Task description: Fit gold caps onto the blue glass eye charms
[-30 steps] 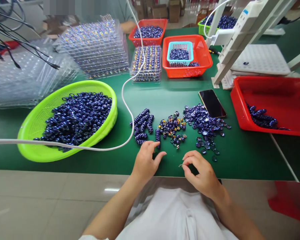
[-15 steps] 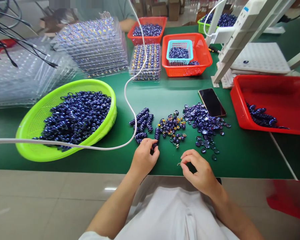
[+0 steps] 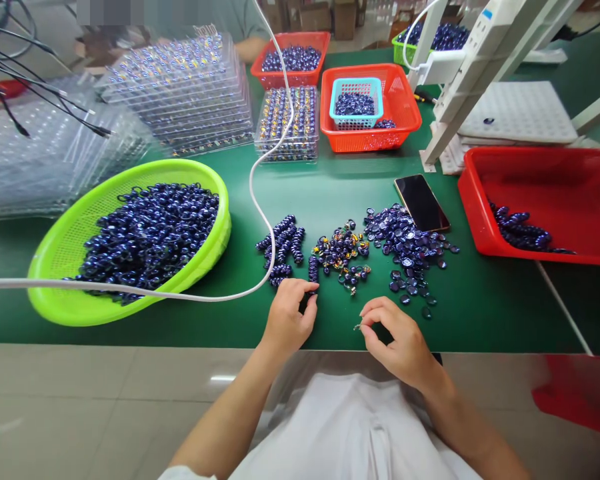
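Observation:
My left hand (image 3: 291, 312) is at the lower end of a short row of glossy dark blue rings (image 3: 313, 268), its thumb and forefinger closed on that end. More such rows (image 3: 286, 237) lie just beyond it. My right hand (image 3: 397, 337) pinches a small, thin metallic piece (image 3: 357, 327) between thumb and fingertips; its exact kind is too small to make out. Between and beyond the hands is a pile of small blue and gold pieces (image 3: 341, 250). Right of that pile spreads a heap of flat, round dark blue pieces (image 3: 405, 240).
A green basket (image 3: 43, 287) of blue rings stands left, crossed by a white cable (image 3: 220, 297). Clear trays (image 3: 240, 100) are stacked behind. Red baskets (image 3: 395, 140) stand at the back. A phone (image 3: 423, 202) and red bin (image 3: 540, 160) lie right.
My left thumb and forefinger have shifted slightly to the lower end of the ring row. My right hand keeps its pinch. The whole view has shifted a little.

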Demonstrator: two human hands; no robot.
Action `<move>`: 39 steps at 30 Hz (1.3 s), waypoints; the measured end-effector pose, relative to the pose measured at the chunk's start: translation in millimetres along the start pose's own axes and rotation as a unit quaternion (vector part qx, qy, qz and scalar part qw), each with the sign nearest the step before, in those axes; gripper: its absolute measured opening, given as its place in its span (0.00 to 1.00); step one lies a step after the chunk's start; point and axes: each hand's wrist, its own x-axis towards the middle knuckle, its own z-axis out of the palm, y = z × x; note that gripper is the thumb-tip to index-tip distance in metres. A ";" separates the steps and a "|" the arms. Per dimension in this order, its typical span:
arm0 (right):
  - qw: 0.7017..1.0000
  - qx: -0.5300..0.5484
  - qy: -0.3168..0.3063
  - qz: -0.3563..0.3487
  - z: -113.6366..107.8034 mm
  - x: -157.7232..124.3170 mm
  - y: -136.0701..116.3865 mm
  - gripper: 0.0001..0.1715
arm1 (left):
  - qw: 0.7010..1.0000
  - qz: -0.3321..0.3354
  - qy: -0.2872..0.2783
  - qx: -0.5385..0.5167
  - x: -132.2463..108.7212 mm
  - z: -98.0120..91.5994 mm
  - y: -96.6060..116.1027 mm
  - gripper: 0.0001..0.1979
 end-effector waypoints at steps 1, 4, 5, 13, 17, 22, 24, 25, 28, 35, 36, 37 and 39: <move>1.000 0.001 0.000 0.001 0.0 0.2 -0.1 0.10 | 1.000 0.000 0.003 -0.010 -0.5 0.7 0.8 0.09; 1.000 0.006 -0.001 0.001 0.2 0.4 0.0 0.10 | 0.999 -0.017 0.001 -0.034 -2.3 2.4 3.8 0.09; 1.000 0.007 -0.002 0.000 0.2 0.4 0.0 0.10 | 0.999 -0.024 -0.001 -0.041 -2.8 2.6 4.9 0.08; 1.000 0.015 -0.008 0.008 -2.4 1.9 -1.4 0.09 | 0.999 -0.024 0.034 -0.027 -2.4 -0.2 8.1 0.08; 1.000 0.015 -0.007 0.009 -1.8 1.2 -1.4 0.09 | 0.999 -0.011 0.037 0.021 -1.4 0.8 4.8 0.09; 1.000 0.015 -0.008 0.007 -1.5 0.3 -0.6 0.10 | 0.997 0.044 0.001 0.070 4.8 0.2 -0.9 0.08; 1.000 0.016 -0.007 0.007 -1.6 0.7 -0.5 0.10 | 0.996 0.054 -0.011 0.074 6.5 0.0 -2.5 0.08; 1.000 0.017 -0.007 0.007 -1.7 0.8 -0.4 0.10 | 0.996 0.053 -0.016 0.071 6.8 0.1 -3.1 0.08; 1.000 0.018 -0.006 0.008 -1.9 0.6 -0.2 0.10 | 0.997 0.044 -0.023 0.056 5.8 1.0 -4.5 0.09; 1.000 0.020 -0.006 0.011 -2.9 -1.7 1.2 0.10 | 0.999 0.011 -0.027 0.032 5.5 -3.2 -2.3 0.08; 1.000 0.021 -0.005 0.010 -3.1 -1.7 1.4 0.10 | 0.999 0.008 -0.023 0.028 6.1 -4.6 -1.3 0.08; 1.000 0.021 -0.003 0.010 -3.3 -1.7 1.4 0.10 | 0.999 0.008 -0.019 0.025 6.7 -6.0 -0.3 0.08; 1.000 0.022 -0.001 0.010 -3.5 -1.4 1.2 0.10 | 1.000 0.010 -0.013 0.023 7.6 -8.2 1.0 0.08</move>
